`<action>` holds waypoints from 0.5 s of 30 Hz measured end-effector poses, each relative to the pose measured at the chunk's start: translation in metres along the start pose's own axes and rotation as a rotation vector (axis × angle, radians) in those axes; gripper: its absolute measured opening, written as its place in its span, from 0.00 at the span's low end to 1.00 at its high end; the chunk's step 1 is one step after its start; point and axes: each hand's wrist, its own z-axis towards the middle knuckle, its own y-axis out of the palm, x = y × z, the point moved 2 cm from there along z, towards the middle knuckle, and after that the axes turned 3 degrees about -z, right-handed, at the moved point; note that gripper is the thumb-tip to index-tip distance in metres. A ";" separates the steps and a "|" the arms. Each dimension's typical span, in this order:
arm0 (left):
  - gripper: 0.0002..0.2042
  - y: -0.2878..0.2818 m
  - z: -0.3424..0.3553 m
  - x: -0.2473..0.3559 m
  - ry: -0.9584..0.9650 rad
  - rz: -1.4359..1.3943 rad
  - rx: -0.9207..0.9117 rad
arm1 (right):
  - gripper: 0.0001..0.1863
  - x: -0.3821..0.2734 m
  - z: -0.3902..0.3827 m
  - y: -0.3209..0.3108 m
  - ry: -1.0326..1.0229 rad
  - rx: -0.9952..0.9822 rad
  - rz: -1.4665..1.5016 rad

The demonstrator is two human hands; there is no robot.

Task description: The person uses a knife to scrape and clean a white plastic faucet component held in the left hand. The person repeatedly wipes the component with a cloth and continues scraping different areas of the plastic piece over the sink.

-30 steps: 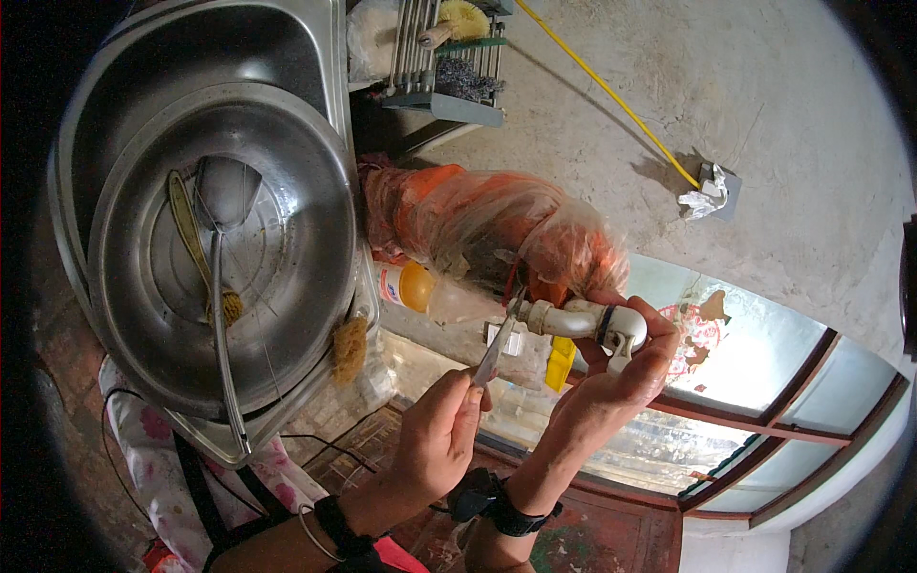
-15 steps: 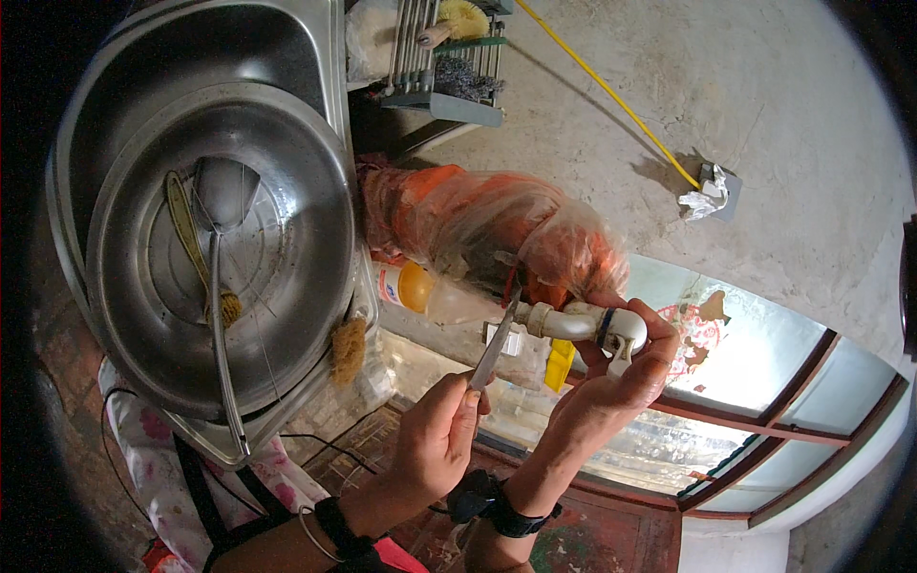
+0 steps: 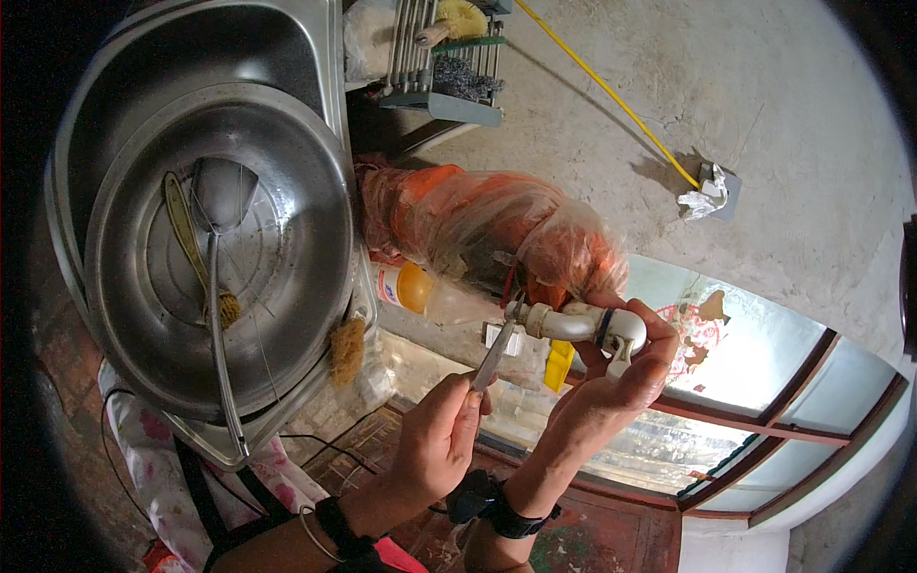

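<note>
**Blade at the tap's mouth**

Right hand point(image 3: 611, 387) is wrapped around a white plastic tap point(image 3: 578, 323), fingers curled tight on its body, holding it up at about three o'clock of centre. Left hand point(image 3: 441, 441) pinches a small knife point(image 3: 495, 355) between thumb and fingers, the tip touching the tap's open end at nine o'clock of it — scraping or prising there, by the look of it. How much is left I can't judge; that end is too small to read. At ten o'clock sits a steel basin point(image 3: 315, 181) with a ladle point(image 3: 218, 277) — well apart. An orange plastic-wrapped bundle point(image 3: 478, 224) lies just behind the tap, crowding it.
</note>
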 end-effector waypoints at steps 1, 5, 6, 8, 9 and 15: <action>0.06 0.000 0.000 0.001 0.010 -0.001 0.006 | 0.46 0.000 0.000 0.000 0.001 0.000 0.001; 0.06 -0.001 0.000 0.001 0.029 -0.009 0.030 | 0.46 -0.002 -0.001 0.000 0.014 0.010 0.010; 0.06 -0.001 -0.001 0.000 0.029 -0.012 0.036 | 0.46 -0.002 -0.002 0.001 0.020 0.015 0.015; 0.06 -0.001 0.000 0.002 0.020 -0.024 0.031 | 0.46 -0.003 -0.001 0.001 0.023 0.010 0.018; 0.06 -0.001 0.000 0.002 0.016 -0.030 0.029 | 0.46 -0.003 -0.001 0.001 0.024 0.008 0.020; 0.07 -0.002 0.000 0.004 0.020 0.010 0.013 | 0.47 0.000 0.000 0.000 0.013 0.011 0.002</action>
